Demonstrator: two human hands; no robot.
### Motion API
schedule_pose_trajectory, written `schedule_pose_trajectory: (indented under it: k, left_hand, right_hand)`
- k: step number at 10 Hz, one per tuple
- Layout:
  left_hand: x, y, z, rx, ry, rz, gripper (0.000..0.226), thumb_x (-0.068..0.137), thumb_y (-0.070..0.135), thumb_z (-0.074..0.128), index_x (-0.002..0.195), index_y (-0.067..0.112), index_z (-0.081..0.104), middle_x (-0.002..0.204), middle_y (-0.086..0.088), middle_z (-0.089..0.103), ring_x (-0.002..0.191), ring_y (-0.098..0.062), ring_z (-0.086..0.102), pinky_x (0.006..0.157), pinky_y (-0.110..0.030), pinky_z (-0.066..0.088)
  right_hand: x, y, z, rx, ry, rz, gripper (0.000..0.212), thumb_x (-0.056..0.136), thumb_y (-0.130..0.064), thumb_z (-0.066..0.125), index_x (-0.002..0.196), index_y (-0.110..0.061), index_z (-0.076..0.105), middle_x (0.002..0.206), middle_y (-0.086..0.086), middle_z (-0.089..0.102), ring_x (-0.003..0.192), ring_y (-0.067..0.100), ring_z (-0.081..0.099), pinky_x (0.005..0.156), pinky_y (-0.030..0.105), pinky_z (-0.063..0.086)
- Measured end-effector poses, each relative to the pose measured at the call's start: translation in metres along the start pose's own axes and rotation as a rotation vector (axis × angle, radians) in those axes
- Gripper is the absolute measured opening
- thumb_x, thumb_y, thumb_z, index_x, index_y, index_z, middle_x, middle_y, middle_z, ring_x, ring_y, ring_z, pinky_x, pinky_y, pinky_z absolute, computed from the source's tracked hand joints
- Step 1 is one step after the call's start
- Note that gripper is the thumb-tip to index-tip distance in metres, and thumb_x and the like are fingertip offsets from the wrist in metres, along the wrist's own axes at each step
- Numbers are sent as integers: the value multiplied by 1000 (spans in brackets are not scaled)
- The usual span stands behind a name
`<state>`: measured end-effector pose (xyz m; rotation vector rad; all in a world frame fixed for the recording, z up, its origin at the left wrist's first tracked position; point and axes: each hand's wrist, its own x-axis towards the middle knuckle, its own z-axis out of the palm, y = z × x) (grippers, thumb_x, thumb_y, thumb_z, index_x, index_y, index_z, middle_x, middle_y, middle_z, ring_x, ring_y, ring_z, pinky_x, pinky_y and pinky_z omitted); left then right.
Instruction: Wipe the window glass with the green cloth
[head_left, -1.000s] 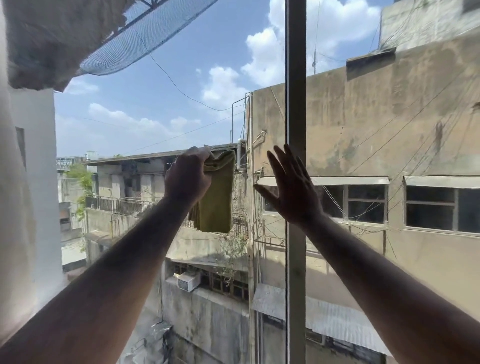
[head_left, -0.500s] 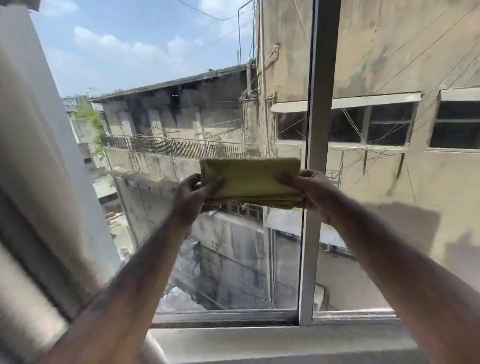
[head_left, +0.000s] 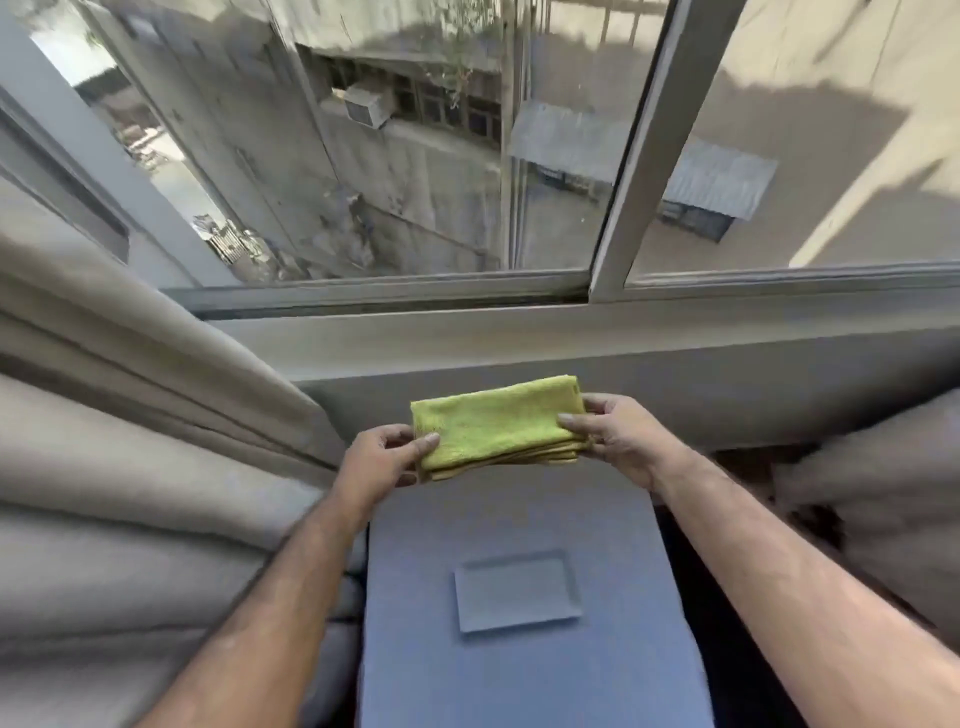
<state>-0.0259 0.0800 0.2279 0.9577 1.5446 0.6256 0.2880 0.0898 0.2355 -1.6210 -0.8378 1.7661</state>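
Note:
The green cloth (head_left: 498, 423) is folded into a flat rectangle and held level below the window sill. My left hand (head_left: 382, 457) pinches its left end between thumb and fingers. My right hand (head_left: 610, 434) grips its right end the same way. The window glass (head_left: 395, 156) fills the upper part of the view, split by a pale upright frame bar (head_left: 636, 150). Both hands are well below the glass and do not touch it.
A grey sill (head_left: 519, 338) runs under the window. Beige curtains hang at the left (head_left: 130, 441) and at the right (head_left: 872, 493). Below my hands is a blue-grey flat surface (head_left: 519, 675) with a small rectangular tray (head_left: 517, 590) on it.
The cloth has come down from the glass to below the sill. My right hand left the pane and took hold of the cloth's right end. The view has tilted downward.

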Motion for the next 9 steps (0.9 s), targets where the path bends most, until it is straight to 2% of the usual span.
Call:
schedule_pose_trajectory:
  k: [1,2,3,4,5,6,7,8,9]
  left_hand:
    - [14,-92,26,57,-49,-151,14,91,19,79,77,16,77,67,9,72,61,-7,63,56,-19,55]
    - [28,-175,57,85,-47,-272,10,89,13,80,80,12,76,72,0,74,64,-14,66,55,-21,59]
    - [34,-236,82,166,4,-355,7,85,9,83,83,6,77,77,-12,73,56,-12,68,51,-24,62]
    - [46,-287,104,335,-8,-380,19,84,14,85,74,3,74,64,-9,68,47,-19,63,54,-37,64]
    - [63,-325,122,608,-36,-350,38,84,28,83,59,10,61,54,-8,67,50,-23,71,60,-32,61]
    - [72,-337,133,824,-7,-317,38,85,37,79,63,13,60,74,-12,73,78,-32,75,72,-35,59]
    - [69,-331,134,955,-35,-289,31,86,44,76,85,15,69,95,-11,75,92,-33,73,75,-34,56]
    - [67,-305,120,1064,-55,-242,39,87,57,71,98,20,64,104,-5,72,98,-32,70,78,-36,55]
    - [61,-264,105,1074,-51,6,47,93,59,62,120,21,58,126,-2,64,119,-27,61,92,-40,53]
  right_hand:
    - [23,86,-6,-119,83,125,24,93,3,74,116,-1,72,92,8,76,69,8,74,65,21,65]
    - [47,170,-8,-243,156,226,17,87,2,82,103,1,75,99,19,79,75,13,79,74,30,69]
    - [64,238,-6,-445,250,258,27,79,-8,92,103,0,80,102,24,82,94,33,79,93,47,66]
    - [80,299,-2,-540,275,262,26,77,-15,93,100,-7,82,91,14,82,81,21,71,77,27,59]
    - [99,349,2,-656,266,258,18,80,-19,91,87,-21,74,80,0,68,81,18,62,72,26,44]
    - [108,373,4,-812,314,243,17,84,-25,85,88,-17,72,85,5,73,85,27,69,73,32,48]
    - [107,370,8,-1110,277,242,36,90,-35,76,114,-13,63,104,11,76,97,37,73,69,36,48]
    - [103,339,8,-1264,280,213,56,94,-43,72,129,-11,43,112,9,74,101,38,73,68,37,44]
    - [94,287,4,-1213,262,45,54,98,-49,69,126,-11,43,117,10,69,108,36,69,71,39,46]
